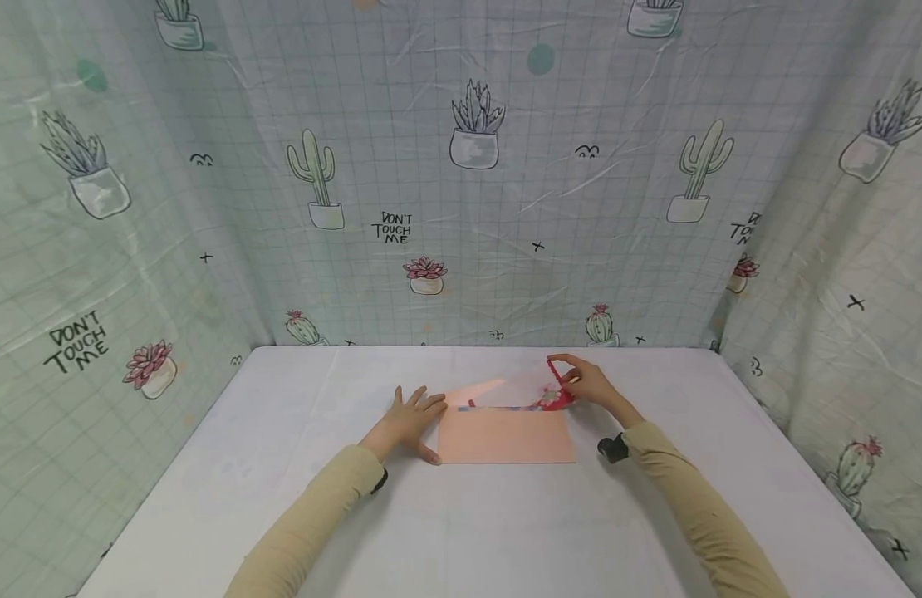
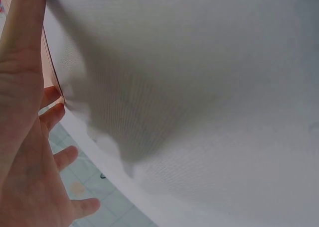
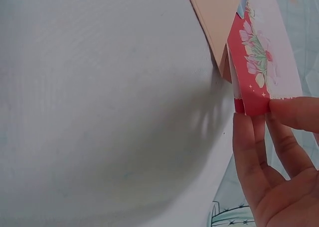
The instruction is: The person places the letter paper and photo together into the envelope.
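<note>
A peach envelope (image 1: 506, 438) lies flat on the table with part of its flap (image 1: 472, 390) showing behind. A folded card (image 3: 256, 72), red with pink flowers and a pale area, sits at the envelope's far edge, its lower part hidden. My right hand (image 1: 590, 384) pinches the card's right end between thumb and fingers; in the right wrist view the thumb (image 3: 294, 112) is on the pale face. My left hand (image 1: 407, 422) rests at the envelope's left side, fingers spread, thumb by the near corner and fingertips by the far one. In the left wrist view, the left hand (image 2: 25, 117) touches the envelope's edge.
A white-covered table (image 1: 281, 482) spreads around the envelope. Behind it and on both sides hangs a curtain (image 1: 476, 208) printed with potted plants and lettering. A dark wrist device (image 1: 613, 448) is on the right wrist.
</note>
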The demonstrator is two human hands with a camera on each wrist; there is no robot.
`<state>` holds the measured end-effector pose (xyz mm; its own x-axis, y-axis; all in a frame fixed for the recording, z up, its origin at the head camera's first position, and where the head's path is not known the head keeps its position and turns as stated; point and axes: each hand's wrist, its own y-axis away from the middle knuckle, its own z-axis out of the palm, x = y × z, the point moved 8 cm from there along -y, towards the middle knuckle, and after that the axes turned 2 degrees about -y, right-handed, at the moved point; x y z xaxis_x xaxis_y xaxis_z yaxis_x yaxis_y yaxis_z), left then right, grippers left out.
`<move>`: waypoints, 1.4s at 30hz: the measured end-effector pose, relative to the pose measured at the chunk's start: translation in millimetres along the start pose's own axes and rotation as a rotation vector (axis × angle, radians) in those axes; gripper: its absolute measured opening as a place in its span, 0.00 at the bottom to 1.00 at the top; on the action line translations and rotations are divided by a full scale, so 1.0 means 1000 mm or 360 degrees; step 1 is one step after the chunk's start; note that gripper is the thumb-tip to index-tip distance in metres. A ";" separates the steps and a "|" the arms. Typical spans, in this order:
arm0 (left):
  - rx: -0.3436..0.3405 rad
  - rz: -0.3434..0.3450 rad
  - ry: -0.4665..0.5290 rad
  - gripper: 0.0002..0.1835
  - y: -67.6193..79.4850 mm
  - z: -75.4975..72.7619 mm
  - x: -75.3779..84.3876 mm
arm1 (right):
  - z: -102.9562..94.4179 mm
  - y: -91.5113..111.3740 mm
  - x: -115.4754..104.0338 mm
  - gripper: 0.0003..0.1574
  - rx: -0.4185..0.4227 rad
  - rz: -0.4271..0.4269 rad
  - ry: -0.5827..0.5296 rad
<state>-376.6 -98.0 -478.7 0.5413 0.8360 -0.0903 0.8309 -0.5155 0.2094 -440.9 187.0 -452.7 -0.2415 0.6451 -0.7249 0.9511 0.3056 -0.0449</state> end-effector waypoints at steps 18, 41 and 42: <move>0.0071 -0.0001 -0.0050 0.57 0.003 -0.003 0.001 | 0.013 -0.007 -0.006 0.25 0.0015 -0.0021 -0.0122; 0.0064 -0.0006 -0.0059 0.58 0.003 -0.002 0.001 | 0.023 -0.011 -0.003 0.19 0.0012 0.0138 -0.0413; 0.0059 -0.0006 -0.0065 0.58 0.003 -0.002 0.001 | 0.024 -0.012 -0.004 0.19 0.0005 0.0130 -0.0418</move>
<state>-373.7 -98.6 -476.5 0.5425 0.8298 -0.1306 0.8367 -0.5198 0.1726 -446.8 164.2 -465.6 -0.1064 0.4635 -0.8797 0.9661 0.2577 0.0189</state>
